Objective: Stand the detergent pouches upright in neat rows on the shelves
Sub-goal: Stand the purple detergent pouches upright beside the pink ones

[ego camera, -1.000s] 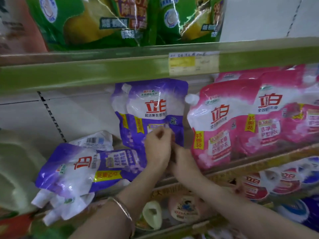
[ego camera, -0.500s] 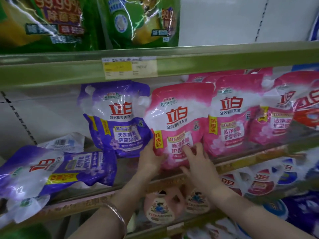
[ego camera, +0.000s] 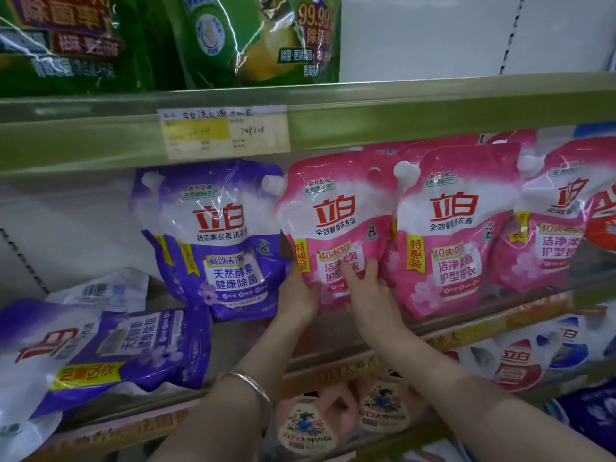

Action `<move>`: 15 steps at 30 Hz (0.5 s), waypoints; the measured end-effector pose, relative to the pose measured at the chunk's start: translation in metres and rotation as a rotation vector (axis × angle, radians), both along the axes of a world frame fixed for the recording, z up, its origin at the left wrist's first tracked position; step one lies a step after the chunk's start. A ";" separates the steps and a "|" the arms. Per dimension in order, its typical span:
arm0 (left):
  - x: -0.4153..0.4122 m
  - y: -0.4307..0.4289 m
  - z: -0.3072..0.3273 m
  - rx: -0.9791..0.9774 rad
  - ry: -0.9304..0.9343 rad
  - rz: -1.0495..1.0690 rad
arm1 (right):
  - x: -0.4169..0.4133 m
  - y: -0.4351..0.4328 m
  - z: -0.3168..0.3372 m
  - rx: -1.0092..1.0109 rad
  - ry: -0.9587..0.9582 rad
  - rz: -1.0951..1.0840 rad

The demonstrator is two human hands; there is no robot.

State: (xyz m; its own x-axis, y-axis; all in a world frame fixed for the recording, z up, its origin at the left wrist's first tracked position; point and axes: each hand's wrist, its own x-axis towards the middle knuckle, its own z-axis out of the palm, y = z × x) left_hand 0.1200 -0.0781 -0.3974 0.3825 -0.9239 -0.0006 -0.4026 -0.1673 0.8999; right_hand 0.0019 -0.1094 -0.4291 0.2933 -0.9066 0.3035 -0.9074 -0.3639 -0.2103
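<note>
A pink detergent pouch (ego camera: 336, 211) stands upright on the middle shelf (ego camera: 253, 341). My left hand (ego camera: 298, 295) grips its lower left corner. My right hand (ego camera: 368, 288) lies flat on its lower front, fingers spread. Left of it a purple pouch (ego camera: 216, 235) stands upright. More pink pouches (ego camera: 456, 225) stand in a row to the right. At the far left another purple pouch (ego camera: 100, 351) lies flat on its side, over a white pouch back (ego camera: 100, 290).
Green pouches (ego camera: 253, 38) fill the upper shelf above a green rail with a price label (ego camera: 223, 131). Below, pink bottles (ego camera: 306, 425) and red and blue pouches (ego camera: 520, 361) line the lower shelf. A silver bangle (ego camera: 248, 385) circles my left wrist.
My hands left the upright purple pouch and moved right onto the first pink pouch. The view shifted right and closer; the pink pouch now stands straighter beside the purple one.
</note>
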 end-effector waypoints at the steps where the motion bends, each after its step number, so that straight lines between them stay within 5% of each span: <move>1: 0.000 -0.004 0.000 0.001 0.012 -0.001 | 0.002 -0.003 0.000 -0.007 0.011 -0.007; 15: 0.016 -0.037 -0.002 -0.123 -0.051 0.179 | 0.036 -0.037 0.011 0.067 0.056 0.007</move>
